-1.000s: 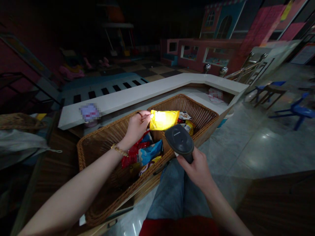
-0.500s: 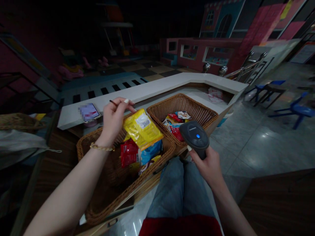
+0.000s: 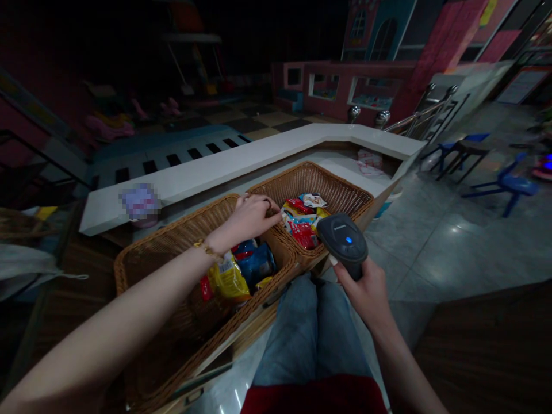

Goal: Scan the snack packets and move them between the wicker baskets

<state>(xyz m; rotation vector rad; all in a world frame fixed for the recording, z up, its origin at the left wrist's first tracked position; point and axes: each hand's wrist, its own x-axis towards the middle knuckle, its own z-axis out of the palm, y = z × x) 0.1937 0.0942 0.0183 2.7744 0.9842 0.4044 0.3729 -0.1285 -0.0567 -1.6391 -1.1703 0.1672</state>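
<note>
My left hand (image 3: 255, 216) hangs over the rims where two wicker baskets meet, its fingers loosely stretched toward the right basket (image 3: 350, 198) and nothing in them. Beneath its wrist, a yellow snack packet (image 3: 230, 279) lies in the left basket (image 3: 181, 224), beside a dark blue packet (image 3: 257, 265) and a partly covered red packet (image 3: 206, 287). In the right basket are several packets, among them a red one (image 3: 304, 234) and a white one (image 3: 314, 200). A black barcode scanner (image 3: 344, 241) with a lit blue light is gripped by its handle in my right hand (image 3: 366, 290).
Behind the baskets runs a white counter ledge (image 3: 259, 158), with a blurred-out phone (image 3: 140, 201) on its left end. A crumpled red-and-white item (image 3: 370, 162) lies on the shelf beyond the right basket. Blue chairs (image 3: 511, 181) stand on the floor at right.
My left hand has let go of the yellow packet, which now lies in the left basket, and moved right toward the other basket. My right hand keeps the scanner in nearly the same place.
</note>
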